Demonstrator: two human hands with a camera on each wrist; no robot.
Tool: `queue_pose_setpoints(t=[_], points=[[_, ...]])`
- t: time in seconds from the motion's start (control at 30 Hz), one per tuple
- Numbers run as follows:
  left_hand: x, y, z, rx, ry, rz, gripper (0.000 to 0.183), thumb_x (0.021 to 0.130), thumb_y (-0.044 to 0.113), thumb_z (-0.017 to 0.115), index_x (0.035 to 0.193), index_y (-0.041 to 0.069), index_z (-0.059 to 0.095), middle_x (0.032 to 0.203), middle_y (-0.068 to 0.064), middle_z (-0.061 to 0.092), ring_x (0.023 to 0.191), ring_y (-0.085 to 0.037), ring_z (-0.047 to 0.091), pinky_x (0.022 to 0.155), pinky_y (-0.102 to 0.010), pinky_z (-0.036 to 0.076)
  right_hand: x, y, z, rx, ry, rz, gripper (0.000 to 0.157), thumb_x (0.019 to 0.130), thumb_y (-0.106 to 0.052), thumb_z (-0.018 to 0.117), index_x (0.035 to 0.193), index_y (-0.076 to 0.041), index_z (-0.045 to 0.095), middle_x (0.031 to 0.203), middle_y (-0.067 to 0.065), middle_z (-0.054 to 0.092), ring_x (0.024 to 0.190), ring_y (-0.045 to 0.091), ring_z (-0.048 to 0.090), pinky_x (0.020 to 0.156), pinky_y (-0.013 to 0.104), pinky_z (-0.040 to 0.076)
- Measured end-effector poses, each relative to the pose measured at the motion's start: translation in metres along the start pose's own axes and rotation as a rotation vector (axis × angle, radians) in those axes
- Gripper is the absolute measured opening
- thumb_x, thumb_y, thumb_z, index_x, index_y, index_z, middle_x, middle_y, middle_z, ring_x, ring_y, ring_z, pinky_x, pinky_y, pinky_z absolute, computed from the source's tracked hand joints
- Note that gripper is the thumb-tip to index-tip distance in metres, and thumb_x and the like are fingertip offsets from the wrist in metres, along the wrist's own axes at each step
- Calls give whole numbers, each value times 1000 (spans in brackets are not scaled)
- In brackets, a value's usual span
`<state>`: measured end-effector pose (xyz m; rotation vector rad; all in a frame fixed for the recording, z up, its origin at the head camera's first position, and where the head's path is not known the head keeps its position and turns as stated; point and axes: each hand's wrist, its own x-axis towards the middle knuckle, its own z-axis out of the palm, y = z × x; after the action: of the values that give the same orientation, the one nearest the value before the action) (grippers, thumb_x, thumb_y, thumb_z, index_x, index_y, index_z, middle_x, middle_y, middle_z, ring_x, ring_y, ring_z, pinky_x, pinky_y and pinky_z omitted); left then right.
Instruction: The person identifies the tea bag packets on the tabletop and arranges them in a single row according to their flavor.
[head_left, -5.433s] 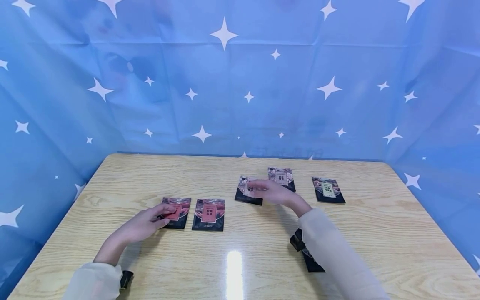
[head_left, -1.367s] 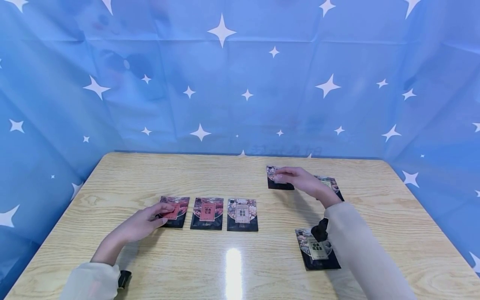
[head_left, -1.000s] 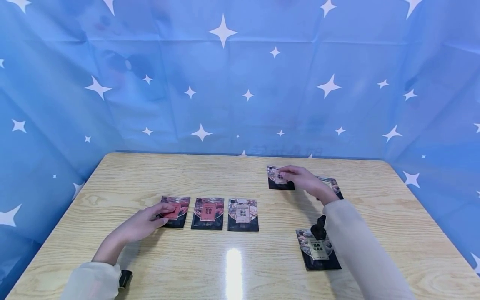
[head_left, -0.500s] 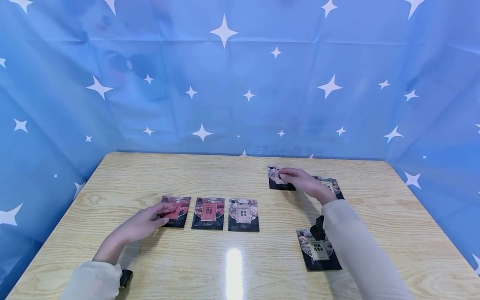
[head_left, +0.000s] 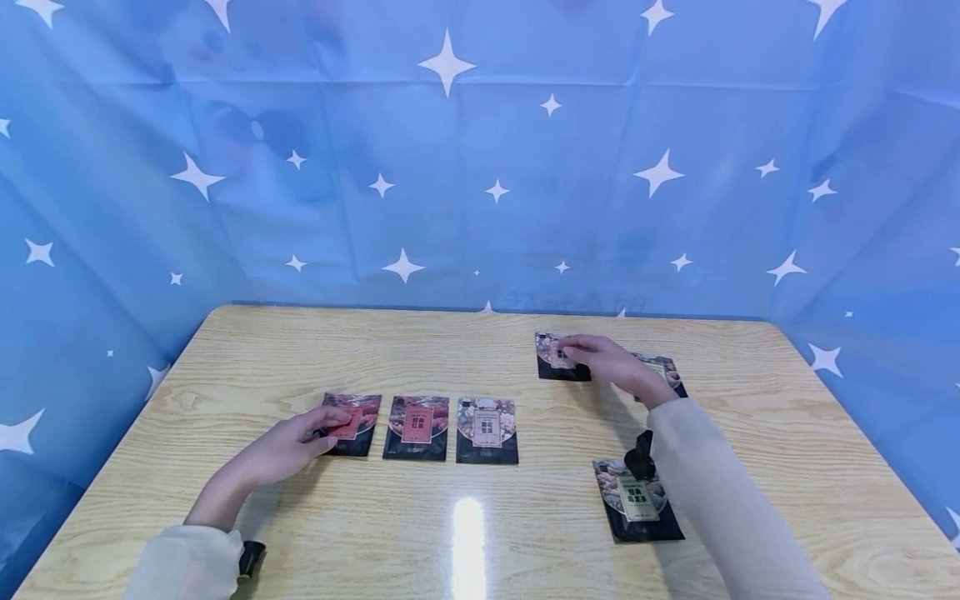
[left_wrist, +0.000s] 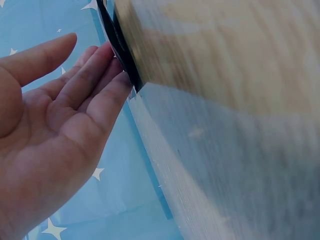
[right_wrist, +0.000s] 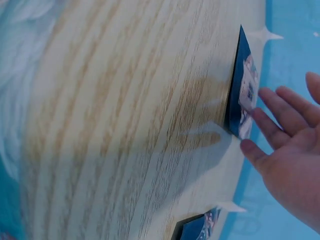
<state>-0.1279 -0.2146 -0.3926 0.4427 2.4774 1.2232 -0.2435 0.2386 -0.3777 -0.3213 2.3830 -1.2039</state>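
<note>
Head view puts your left hand [head_left: 288, 446] at the left red packet [head_left: 362, 439]. Left-wrist footage shows its straight fingertips touching the packet, thumb clear, gripping nothing. Push sideways and you could slide it into the middle red packet [head_left: 416, 427], just beside it in a row ending with the near flowered packet [head_left: 487, 431]. Your right hand [head_left: 607, 362] reaches over the far flowered packet [head_left: 562, 369] at the back of the table [head_left: 360, 346], fingers extended, nothing pinched; whether they press it, you can't tell. A pull from there could slip or skew it. Drop your right wrist and it could shift the back green-labelled packet [head_left: 672, 379]; your sleeve [head_left: 723, 492] could drag the front green-labelled packet [head_left: 637, 506].
</note>
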Motion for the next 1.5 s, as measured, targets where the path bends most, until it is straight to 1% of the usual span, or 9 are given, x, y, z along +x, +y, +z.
queue_pose_setpoints(t=[0.1, 0.2, 0.43, 0.7, 0.8, 1.07, 1.17, 1.37, 1.5], points=[[0, 0, 0, -6, -6, 1, 36, 98, 7, 45, 132, -2, 45, 134, -24, 43, 125, -44, 36, 93, -55, 37, 2, -1, 0, 13, 8, 6, 47, 102, -23, 37, 144, -1, 31, 141, 23, 35, 127, 39, 36, 103, 55, 26], [0, -1, 0, -6, -8, -1, 36, 98, 7, 45, 132, -2, 45, 134, -24, 43, 125, -44, 36, 93, -55, 37, 4, -1, 0, 25, 8, 25, 46, 103, -22, 36, 144, -3, 31, 140, 22, 37, 125, 37, 37, 103, 54, 26], [0, -1, 0, -12, -11, -8, 35, 98, 6, 45, 132, -2, 45, 133, -24, 44, 124, -44, 37, 93, -53, 38, 8, 1, 2, 41, -20, 51, 45, 103, -14, 33, 146, -3, 27, 147, 22, 26, 132, 39, 27, 105, 53, 23], [0, -1, 0, -5, -8, -13, 36, 98, 7, 45, 132, -2, 45, 134, -24, 43, 125, -44, 37, 93, -54, 38, 6, 2, 2, -19, -22, 13, 44, 103, -16, 33, 144, -1, 30, 144, 23, 30, 130, 39, 31, 104, 54, 24], [0, 0, 0, -2, -8, -7, 36, 98, 7, 45, 133, -2, 45, 134, -24, 43, 125, -44, 36, 93, -55, 37, 3, 3, 1, -39, -30, 3, 43, 103, -18, 34, 143, -2, 33, 144, 22, 31, 129, 39, 33, 104, 54, 26], [-1, 1, -1, -2, -3, -11, 36, 97, 7, 45, 132, -2, 45, 134, -25, 43, 125, -45, 36, 94, -56, 36, -9, 2, 3, -81, -102, -30, 45, 102, -17, 37, 142, 1, 33, 143, 24, 32, 129, 40, 33, 102, 53, 29], [-1, 1, -1, -4, -8, -12, 36, 98, 7, 45, 132, -2, 45, 134, -25, 43, 125, -45, 36, 93, -55, 37, -14, 2, 6, -116, -119, -47, 45, 102, -17, 38, 142, 2, 33, 143, 25, 31, 129, 42, 31, 102, 54, 29], [0, 1, -1, -9, -14, -18, 36, 97, 5, 44, 132, -2, 44, 134, -25, 43, 125, -45, 36, 93, -55, 37, -26, 1, 15, -147, -158, -82, 44, 102, -17, 38, 141, 4, 35, 145, 27, 27, 130, 43, 28, 102, 54, 29], [-1, 2, -1, -17, -19, -15, 36, 97, 5, 44, 133, -2, 44, 134, -26, 42, 125, -45, 36, 93, -55, 38, -37, -1, 22, -147, -187, -102, 45, 102, -19, 39, 140, 4, 36, 146, 29, 22, 133, 45, 21, 103, 57, 24]])
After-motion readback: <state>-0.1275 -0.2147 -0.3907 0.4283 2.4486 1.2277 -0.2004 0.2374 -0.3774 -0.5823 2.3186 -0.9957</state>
